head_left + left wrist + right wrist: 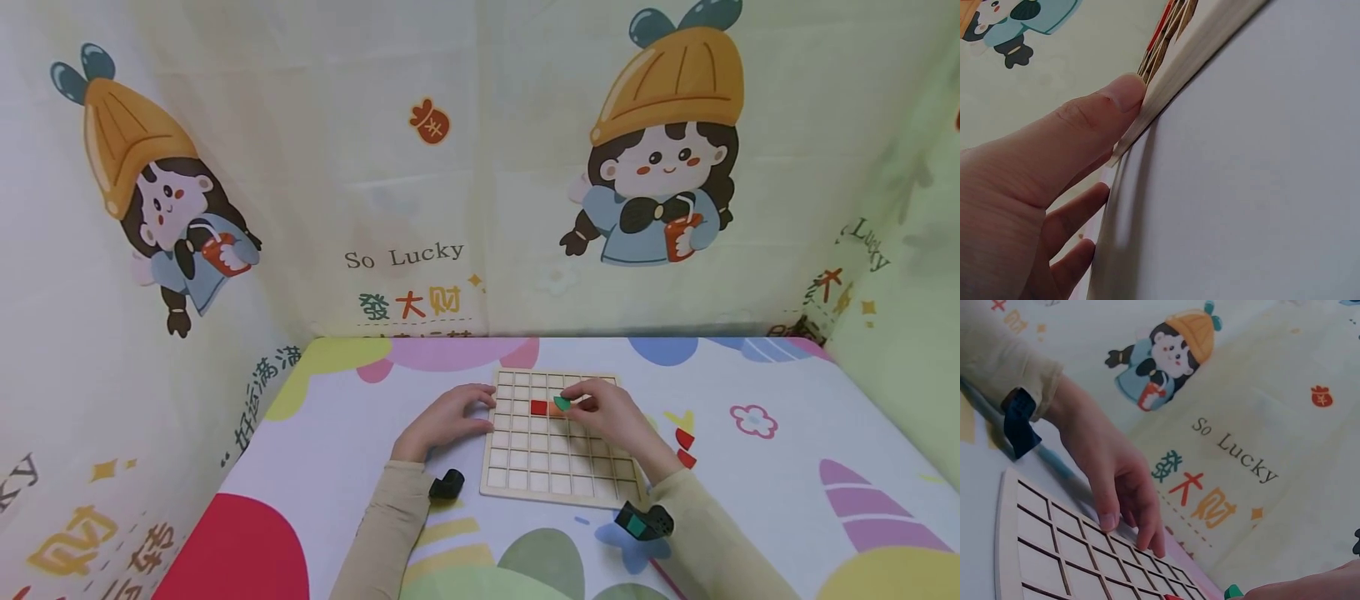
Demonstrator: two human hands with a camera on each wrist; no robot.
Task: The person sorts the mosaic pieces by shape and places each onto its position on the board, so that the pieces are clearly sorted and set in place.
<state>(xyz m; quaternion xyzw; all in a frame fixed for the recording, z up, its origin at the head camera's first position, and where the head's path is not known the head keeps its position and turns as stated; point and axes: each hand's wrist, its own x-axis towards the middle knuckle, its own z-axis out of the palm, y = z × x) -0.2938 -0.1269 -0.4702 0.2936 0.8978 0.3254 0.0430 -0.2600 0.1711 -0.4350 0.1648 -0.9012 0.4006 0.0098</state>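
Note:
A pale wooden grid board (pixel 562 501) lies flat on the table. My left hand (pixel 448 418) rests at its left side, fingers loosely bent, thumb and fingertips against the edge; the left wrist view shows the thumb (pixel 1094 119) on the board's side. Over the upper middle of the grid, my right hand (pixel 609 414) pinches a small green curved-edged piece (pixel 562 403) between thumb and fingers. Directly under it an orange piece (pixel 555 411) shows in a cell, partly covered. Left of that a red square (pixel 538 407) fills its own cell.
Two red curved-edged pieces (pixel 686 457) lie on the table right of the board. Each wrist carries a small black camera (pixel 447 485). The tablecloth is printed with colourful shapes, and a cartoon-printed curtain (pixel 525 167) hangs behind the table and at both sides.

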